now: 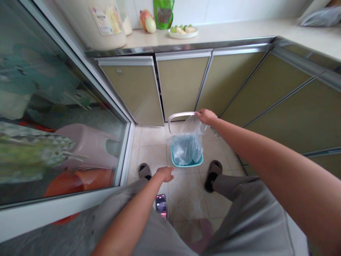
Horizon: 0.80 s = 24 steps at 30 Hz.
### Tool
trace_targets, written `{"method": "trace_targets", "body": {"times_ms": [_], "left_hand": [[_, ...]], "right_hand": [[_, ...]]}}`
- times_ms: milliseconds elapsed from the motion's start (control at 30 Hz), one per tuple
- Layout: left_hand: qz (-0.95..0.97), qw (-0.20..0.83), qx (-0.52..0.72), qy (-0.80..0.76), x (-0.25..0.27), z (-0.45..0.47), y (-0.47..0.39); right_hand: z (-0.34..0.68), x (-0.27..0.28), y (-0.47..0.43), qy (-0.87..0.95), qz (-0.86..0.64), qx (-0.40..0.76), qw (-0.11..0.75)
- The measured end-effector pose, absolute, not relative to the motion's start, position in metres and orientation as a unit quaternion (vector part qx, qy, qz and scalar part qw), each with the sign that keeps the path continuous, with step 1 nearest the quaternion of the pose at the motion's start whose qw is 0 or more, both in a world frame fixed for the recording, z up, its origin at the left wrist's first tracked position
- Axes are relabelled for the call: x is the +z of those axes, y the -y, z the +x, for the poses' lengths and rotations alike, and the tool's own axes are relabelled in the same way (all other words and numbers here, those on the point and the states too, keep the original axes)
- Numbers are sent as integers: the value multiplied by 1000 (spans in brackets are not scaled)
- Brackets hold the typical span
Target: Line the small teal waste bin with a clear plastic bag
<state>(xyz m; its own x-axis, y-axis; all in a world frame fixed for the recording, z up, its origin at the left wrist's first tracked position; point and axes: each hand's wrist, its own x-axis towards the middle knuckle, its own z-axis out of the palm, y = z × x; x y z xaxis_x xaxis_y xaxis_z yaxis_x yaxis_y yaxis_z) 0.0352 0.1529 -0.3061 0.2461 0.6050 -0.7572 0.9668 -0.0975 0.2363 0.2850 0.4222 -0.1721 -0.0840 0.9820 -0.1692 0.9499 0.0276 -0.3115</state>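
Note:
A small blue-green bin (187,166) stands on the tiled floor between my feet. Inside it and up over its far side spreads a clear plastic bag (188,149). My right hand (207,116) is closed on the right end of a white rim ring (181,114), which is raised above the bin's far side. Part of the bag's upper edge is bunched at those same fingers. My left hand (165,174) is close to the bin's near left corner, fingers loosely bent and index finger apart. It holds nothing that I can see; whether it touches the rim is unclear.
A phone (161,204) with a lit screen is below my left hand. Cabinet doors (182,83) stand ahead and to the right, the left one slightly ajar. A glass sliding door (87,89) is at left. On the counter (239,30) are a plate of fruit (183,33) and a green pouch (163,14).

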Motion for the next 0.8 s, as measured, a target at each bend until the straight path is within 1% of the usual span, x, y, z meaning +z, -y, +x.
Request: {"method": "trace_targets", "body": {"times_ms": [133,300,400,500,533,600,700,800], "left_hand": [[693,379,-240,-565,-306,36,-154],[669,384,-214,-599,-307,35,-155],[632,350,-132,-679,-305,33,-162],[543,331,-1,-772,-302,29,-178],[503,350,50,-789,-301,28,-185],[401,431,151,-794,-298,28,-199],[212,575,253,-749,-291,30,-220],[84,658,282,-693,-285,35,-239]], "right_hand": [[282,-180,-432,663,-697,267,48],[275,-183,-433,620,-704,332,94],[284,-185,-424,611,-693,352,153],[309,-199,-405,573,-693,354,257],[320,-206,-397,545,-706,351,285],[341,-224,-384,458,-747,368,312],[361,-249,-375,294,-773,481,291],[361,-265,-383,197,-739,594,249]]}}
